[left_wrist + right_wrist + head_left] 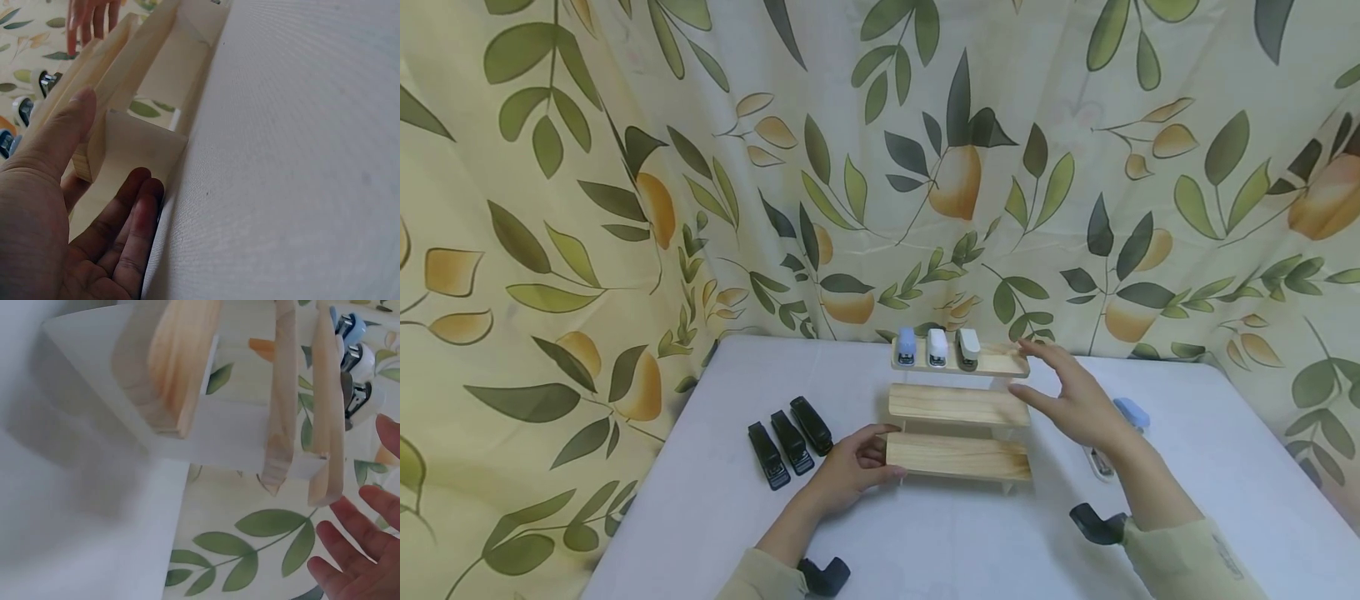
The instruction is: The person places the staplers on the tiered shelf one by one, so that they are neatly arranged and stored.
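A three-tier wooden shelf point(958, 455) with white side supports stands on the white table. My left hand point(850, 472) pinches the left end of its lowest board, thumb over the edge; the other fingers lie near the side support point(144, 140). Beside the right end of the top board point(1000, 358), my right hand point(1071, 408) is spread with relaxed fingers; whether the fingertips touch the wood is hard to tell. On that board, left to right, sit a small blue stapler point(907, 347), a white stapler point(937, 347) and a white stapler with a dark base point(967, 349).
Three black staplers point(791, 442) lie side by side left of the shelf. Partly hidden behind my right forearm are a light blue stapler point(1131, 412) and a whitish item point(1102, 465). A leaf-patterned curtain point(925, 250) hangs behind the table.
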A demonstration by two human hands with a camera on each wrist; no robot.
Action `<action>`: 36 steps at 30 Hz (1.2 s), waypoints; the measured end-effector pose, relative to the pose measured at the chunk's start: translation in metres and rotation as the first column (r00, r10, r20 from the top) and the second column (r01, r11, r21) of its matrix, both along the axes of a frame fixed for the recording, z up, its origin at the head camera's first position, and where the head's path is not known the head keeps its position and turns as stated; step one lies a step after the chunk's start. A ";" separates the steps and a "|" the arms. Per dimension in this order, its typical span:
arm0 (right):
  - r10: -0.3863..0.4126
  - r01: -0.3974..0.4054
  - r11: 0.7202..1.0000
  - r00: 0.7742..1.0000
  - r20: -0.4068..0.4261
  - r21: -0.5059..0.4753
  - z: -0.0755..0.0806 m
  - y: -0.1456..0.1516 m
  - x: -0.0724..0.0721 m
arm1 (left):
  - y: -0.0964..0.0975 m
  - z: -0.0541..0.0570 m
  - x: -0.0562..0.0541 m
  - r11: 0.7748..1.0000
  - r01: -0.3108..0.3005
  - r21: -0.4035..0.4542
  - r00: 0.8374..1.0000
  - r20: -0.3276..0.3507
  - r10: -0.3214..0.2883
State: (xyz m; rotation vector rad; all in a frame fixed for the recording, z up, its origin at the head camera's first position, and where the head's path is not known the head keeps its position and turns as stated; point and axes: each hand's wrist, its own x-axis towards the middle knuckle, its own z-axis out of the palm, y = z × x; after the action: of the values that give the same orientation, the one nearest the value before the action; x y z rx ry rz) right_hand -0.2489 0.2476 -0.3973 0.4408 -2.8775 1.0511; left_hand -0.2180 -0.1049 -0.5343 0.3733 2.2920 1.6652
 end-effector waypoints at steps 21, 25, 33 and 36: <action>-0.021 0.021 1.000 1.000 -0.012 0.023 -0.020 0.029 0.021 | 0.000 0.001 0.000 1.000 -0.001 0.003 1.000 0.000 0.001; -0.009 0.009 0.999 1.000 0.004 0.037 -0.023 0.036 0.022 | 0.000 0.002 0.000 1.000 0.000 0.006 1.000 0.001 0.000; -0.006 0.000 0.994 0.998 0.057 0.108 -0.026 0.051 0.023 | -0.001 0.002 0.000 1.000 -0.002 0.005 1.000 0.003 0.002; -0.003 -0.007 0.991 0.997 0.071 0.132 -0.028 0.055 0.023 | 0.000 0.002 0.000 1.000 -0.003 0.010 1.000 0.004 0.003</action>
State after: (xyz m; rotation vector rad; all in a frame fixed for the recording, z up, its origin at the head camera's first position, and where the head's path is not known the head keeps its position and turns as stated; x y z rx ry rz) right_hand -0.2263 0.3025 -0.4251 0.4212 -3.0223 0.8967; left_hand -0.2177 -0.1054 -0.5324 0.3685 2.2830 1.6774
